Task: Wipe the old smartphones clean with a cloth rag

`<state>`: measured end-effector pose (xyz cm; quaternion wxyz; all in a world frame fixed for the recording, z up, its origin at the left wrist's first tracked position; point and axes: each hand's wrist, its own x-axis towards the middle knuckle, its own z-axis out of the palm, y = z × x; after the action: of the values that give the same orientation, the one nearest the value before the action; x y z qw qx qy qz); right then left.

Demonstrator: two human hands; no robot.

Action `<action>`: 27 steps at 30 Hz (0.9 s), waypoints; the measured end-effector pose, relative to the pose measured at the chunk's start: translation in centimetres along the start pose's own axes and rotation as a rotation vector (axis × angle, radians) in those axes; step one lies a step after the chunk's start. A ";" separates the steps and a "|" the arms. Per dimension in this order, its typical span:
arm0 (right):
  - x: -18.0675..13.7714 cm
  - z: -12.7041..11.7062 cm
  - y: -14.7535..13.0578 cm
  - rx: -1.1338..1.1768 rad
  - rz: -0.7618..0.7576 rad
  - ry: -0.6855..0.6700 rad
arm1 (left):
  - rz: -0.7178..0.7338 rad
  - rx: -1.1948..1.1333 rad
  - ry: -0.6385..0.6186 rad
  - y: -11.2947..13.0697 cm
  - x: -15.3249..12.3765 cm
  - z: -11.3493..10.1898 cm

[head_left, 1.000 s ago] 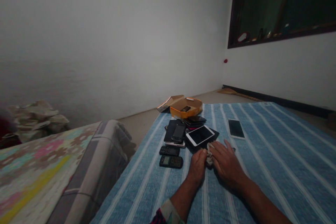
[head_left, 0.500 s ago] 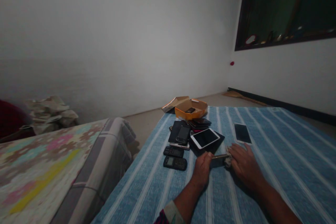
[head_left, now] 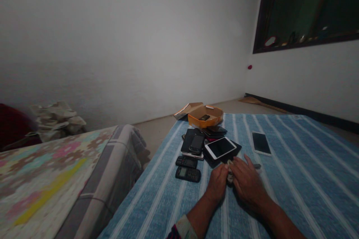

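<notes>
My left hand [head_left: 218,182] is closed on the near end of a thin flat device that looks like a phone [head_left: 257,166]. Most of it is hidden under my right hand [head_left: 246,181], and only its far end sticks out on the right. A crumpled pale cloth [head_left: 230,171] is pressed against the device by my right hand, right beside my left fingers. Just beyond my hands a white phone with a dark screen [head_left: 221,147] lies on a black flat item [head_left: 211,160]. Another white phone [head_left: 261,143] rests alone to the right.
Two black keypad phones [head_left: 187,174] lie left of my hands. Behind them are stacked dark devices [head_left: 197,142] and an open orange box [head_left: 206,119] with a small phone inside. Blue striped cloth [head_left: 157,209] covers this surface; a flowered bed [head_left: 56,179] stands left across a gap.
My right hand and the cloth have slid left along the device, up to my left hand. The device's middle is now covered and its right end shows.
</notes>
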<state>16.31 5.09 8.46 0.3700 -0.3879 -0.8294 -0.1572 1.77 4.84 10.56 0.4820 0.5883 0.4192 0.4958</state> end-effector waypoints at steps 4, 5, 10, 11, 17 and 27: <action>-0.1 -0.4 0.3 0.010 0.026 -0.027 | 0.000 0.006 0.008 0.0 0.0 -0.1; -0.2 -0.6 0.6 0.002 0.030 -0.031 | 0.001 0.013 0.010 -0.1 0.0 -0.1; -0.9 -1.4 2.1 -0.085 0.058 -0.024 | -0.007 0.052 0.013 -0.5 0.1 -0.3; -1.1 -1.5 2.6 -0.097 0.062 -0.022 | -0.010 0.058 0.012 -0.6 0.2 -0.4; -2.9 -1.1 6.0 -0.084 0.121 0.002 | -0.029 0.085 0.008 -0.6 0.1 -0.5; -3.2 -1.7 6.8 0.053 0.354 0.048 | -0.038 0.119 0.010 -0.2 0.0 -0.5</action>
<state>23.68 6.84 7.08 0.4216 -0.5142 -0.7430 -0.0766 1.28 4.94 10.39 0.4533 0.6054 0.4615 0.4637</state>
